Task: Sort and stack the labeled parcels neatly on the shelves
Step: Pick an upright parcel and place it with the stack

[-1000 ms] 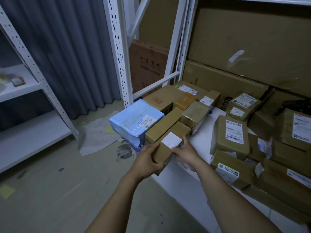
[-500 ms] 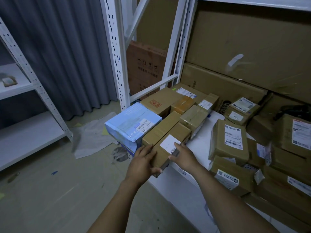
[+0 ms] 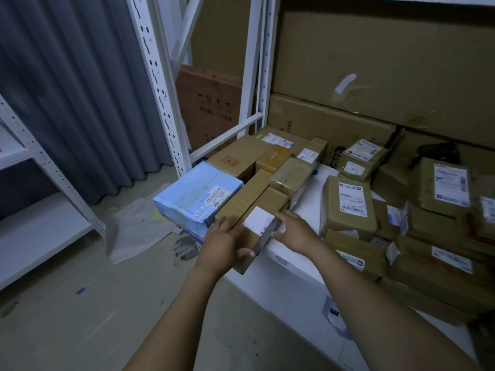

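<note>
A narrow brown box with a white label [image 3: 263,219] lies at the front left of the white shelf [image 3: 300,279], its near end past the shelf edge. My left hand [image 3: 223,243] holds that near end, fingers on top and thumb curled under the end face. My right hand [image 3: 294,231] presses flat against the box's right side with straight fingers. A second long brown box [image 3: 245,196] lies alongside on the left, and a light blue parcel [image 3: 197,195] sits at the shelf corner beyond it.
Several labeled brown parcels [image 3: 348,204] lie loosely piled on the right of the shelf. Large flat cartons [image 3: 375,70] stand against the back. A white upright post [image 3: 158,84] rises at the left corner. Another white rack [image 3: 40,228] and crumpled paper [image 3: 136,228] are on the left.
My right hand has slid off the label to the box's right side and flattened. My left hand has moved onto the top of the near end. The box sits slightly further in.
</note>
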